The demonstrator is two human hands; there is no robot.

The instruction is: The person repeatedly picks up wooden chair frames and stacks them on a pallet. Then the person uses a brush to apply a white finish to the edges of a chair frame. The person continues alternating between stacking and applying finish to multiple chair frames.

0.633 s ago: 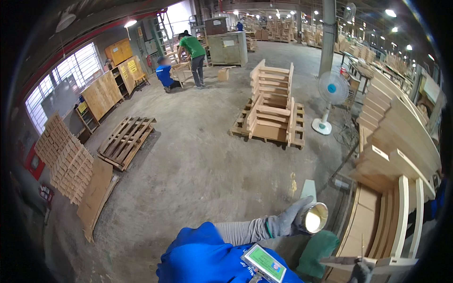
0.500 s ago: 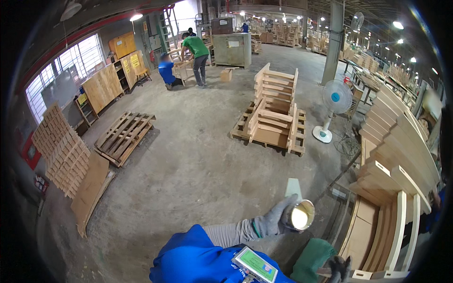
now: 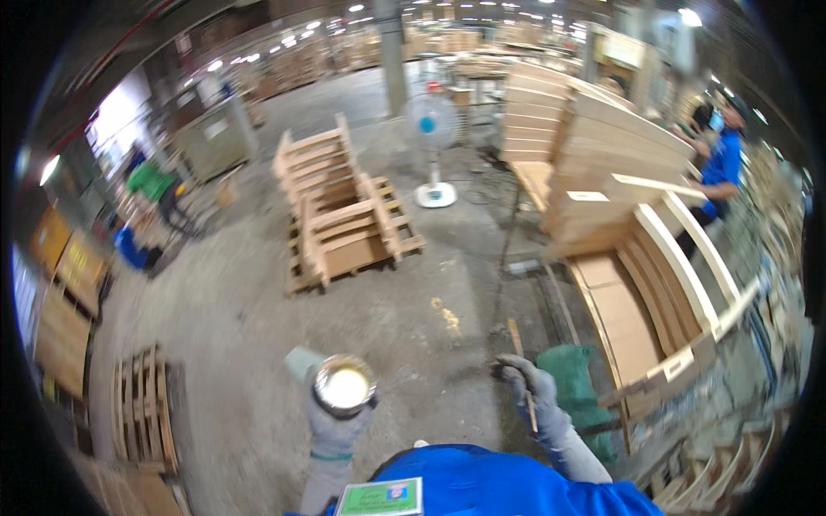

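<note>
My gray-gloved left hand (image 3: 338, 434) is closed round an open metal can (image 3: 346, 386) with pale cream-colored stuff inside. A flat pale-green piece (image 3: 302, 362) sticks out beside the can, on its far left side; how it is held is hidden. My gloved right hand (image 3: 542, 397) is closed on a thin wooden stick (image 3: 515, 335), which points up and away from me. Close to the right of that hand lies a green cloth (image 3: 572, 378), beside a wooden frame assembly (image 3: 624, 301) with curved slats.
Ahead, a slatted wooden piece (image 3: 348, 215) stands on a pallet, with a white fan (image 3: 430, 146) to its right. A person in blue (image 3: 721, 168) is behind the stacked panels (image 3: 602, 155) at right. Another pallet (image 3: 144, 413) lies at left. Two people work far left.
My view has swung to the right. The can in my left hand now sits further left in view. My right hand has come up into sight with the wooden stick.
</note>
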